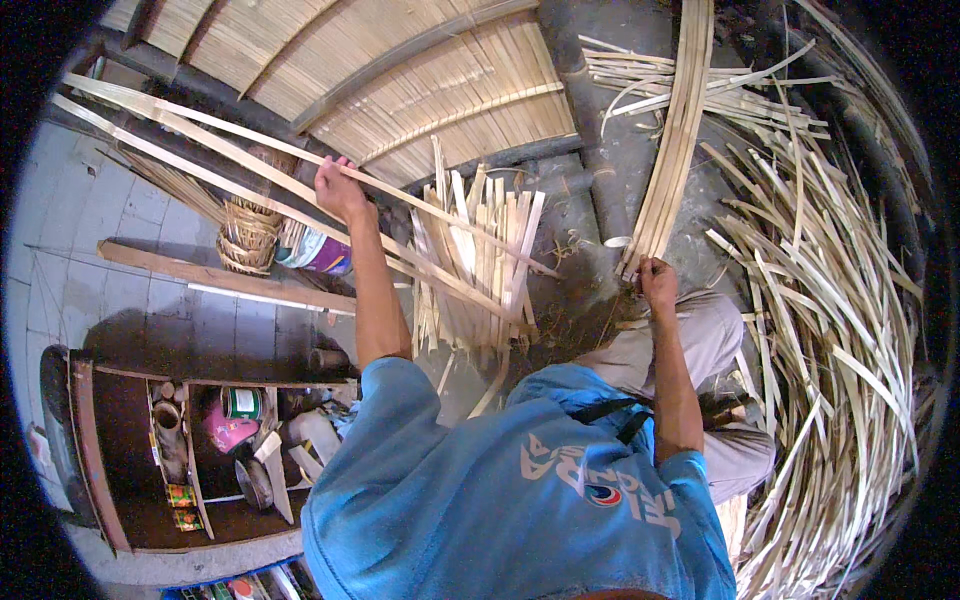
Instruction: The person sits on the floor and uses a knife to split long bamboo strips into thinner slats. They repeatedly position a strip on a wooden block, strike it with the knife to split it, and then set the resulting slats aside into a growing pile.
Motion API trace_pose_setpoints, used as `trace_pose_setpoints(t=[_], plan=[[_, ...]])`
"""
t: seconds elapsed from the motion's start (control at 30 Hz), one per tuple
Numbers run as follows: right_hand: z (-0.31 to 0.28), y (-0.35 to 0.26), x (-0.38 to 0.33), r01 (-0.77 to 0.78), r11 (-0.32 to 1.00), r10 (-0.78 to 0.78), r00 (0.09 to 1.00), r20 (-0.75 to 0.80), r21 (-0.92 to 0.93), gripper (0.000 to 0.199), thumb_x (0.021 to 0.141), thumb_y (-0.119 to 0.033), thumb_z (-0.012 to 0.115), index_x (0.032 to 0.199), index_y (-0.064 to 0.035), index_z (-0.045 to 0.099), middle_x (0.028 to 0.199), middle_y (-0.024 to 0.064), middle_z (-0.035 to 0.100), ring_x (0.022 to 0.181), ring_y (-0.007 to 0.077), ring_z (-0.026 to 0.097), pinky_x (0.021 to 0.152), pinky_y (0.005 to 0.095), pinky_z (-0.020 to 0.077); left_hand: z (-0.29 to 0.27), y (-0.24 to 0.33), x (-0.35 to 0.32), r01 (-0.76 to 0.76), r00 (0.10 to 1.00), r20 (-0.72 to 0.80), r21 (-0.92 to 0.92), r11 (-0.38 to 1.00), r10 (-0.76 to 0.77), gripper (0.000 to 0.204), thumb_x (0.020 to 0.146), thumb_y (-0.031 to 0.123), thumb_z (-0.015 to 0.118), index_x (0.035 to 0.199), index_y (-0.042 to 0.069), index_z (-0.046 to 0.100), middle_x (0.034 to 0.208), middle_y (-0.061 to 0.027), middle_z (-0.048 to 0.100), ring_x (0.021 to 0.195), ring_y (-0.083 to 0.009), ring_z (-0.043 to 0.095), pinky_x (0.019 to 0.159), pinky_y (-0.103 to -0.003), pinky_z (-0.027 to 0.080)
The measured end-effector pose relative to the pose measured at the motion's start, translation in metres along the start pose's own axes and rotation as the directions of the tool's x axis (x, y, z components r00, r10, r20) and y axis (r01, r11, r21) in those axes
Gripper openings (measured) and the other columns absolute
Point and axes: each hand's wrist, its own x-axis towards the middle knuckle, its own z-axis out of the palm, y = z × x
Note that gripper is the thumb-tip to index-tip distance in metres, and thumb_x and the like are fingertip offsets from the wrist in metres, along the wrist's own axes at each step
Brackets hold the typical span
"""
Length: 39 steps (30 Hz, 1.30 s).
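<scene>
My left hand point(342, 190) reaches out to the far left, its fingers closed round a long pale bamboo strip point(455, 222) that slants across from the upper left. A second long strip point(250, 190) runs below it, passing by my wrist. My right hand point(657, 285) is closed at the near end of a flat bundle of bamboo strips point(675, 150), which stretches away toward the top. Its fingertips pinch by the strip ends; exactly how many strips they grip is hidden. Between my arms lies a pile of short, wide bamboo slats point(480, 245).
A large heap of loose strips point(830, 350) spreads along the right. Woven bamboo panels point(430, 90) with a dark frame stand at the top. On the left are small baskets point(248, 235), a wooden plank point(220, 275) and an open shelf point(85, 440) holding tins.
</scene>
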Motion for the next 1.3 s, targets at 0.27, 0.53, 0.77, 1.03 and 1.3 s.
trace_pose_setpoints(t=[0.27, 0.53, 0.77, 1.03, 1.3], plan=[[-0.022, -0.004, 0.001, -0.026, 0.993, 0.014, 0.995, -0.100, -0.113, 0.045, 0.099, -0.038, 0.057, 0.079, 0.0000, 0.069, 0.064, 0.0109, 0.066, 0.057, 0.0196, 0.064, 0.059, 0.0365, 0.0496, 0.074, 0.072, -0.084, -0.089, 0.974, 0.196, -0.113, 0.990, 0.110, 0.037, 0.104, 0.031, 0.053, 0.125, 0.001, 0.048, 0.098, -0.0113, 0.059, 0.083, -0.0202, 0.062, 0.075, -0.038, 0.061], [-0.036, -0.012, -0.008, -0.058, 0.996, 0.051, 0.994, -0.097, -0.068, 0.041, 0.099, -0.034, 0.057, 0.079, -0.0010, 0.069, 0.065, 0.0135, 0.065, 0.060, 0.0219, 0.064, 0.062, 0.0377, 0.0500, 0.099, 0.077, -0.106, 0.019, 0.920, 0.388, -0.184, 0.983, 0.055, 0.034, 0.104, 0.030, 0.051, 0.126, 0.005, 0.050, 0.105, -0.0142, 0.060, 0.093, -0.0241, 0.063, 0.080, -0.046, 0.061], [-0.044, -0.068, -0.025, 0.051, 0.974, -0.032, 0.996, -0.088, 0.220, 0.034, 0.096, -0.034, 0.063, 0.105, -0.0016, 0.067, 0.093, 0.0150, 0.069, 0.080, 0.0254, 0.068, 0.074, 0.0385, 0.0544, 0.145, 0.103, -0.152, 0.019, 0.814, 0.572, -0.211, 0.977, 0.107, 0.033, 0.104, 0.027, 0.052, 0.122, 0.000, 0.052, 0.099, -0.0149, 0.064, 0.082, -0.0225, 0.067, 0.072, -0.039, 0.062], [-0.103, -0.245, -0.068, 0.605, 0.749, -0.555, 0.795, -0.244, 0.270, 0.047, 0.101, -0.034, 0.055, 0.137, -0.0051, 0.049, 0.135, 0.0181, 0.054, 0.128, 0.0348, 0.050, 0.108, 0.0450, 0.0394, 0.234, 0.172, -0.293, 0.270, 0.178, 0.926, -0.372, 0.888, 0.333, 0.030, 0.100, 0.025, 0.060, 0.117, 0.001, 0.057, 0.097, -0.0151, 0.068, 0.082, -0.0229, 0.064, 0.071, -0.042, 0.056], [-0.206, -0.216, -0.170, 0.493, 0.841, -0.011, 0.430, -0.903, 0.224, 0.022, 0.105, -0.022, 0.049, 0.103, -0.0009, 0.057, 0.088, 0.0104, 0.062, 0.078, 0.0204, 0.064, 0.075, 0.0380, 0.0517, 0.254, 0.210, -0.468, 0.361, -0.666, 0.641, -0.171, 0.917, 0.382, 0.077, 0.098, 0.045, 0.058, 0.155, 0.004, 0.028, 0.136, -0.0181, 0.055, 0.125, -0.0279, 0.052, 0.109, -0.039, 0.037]])
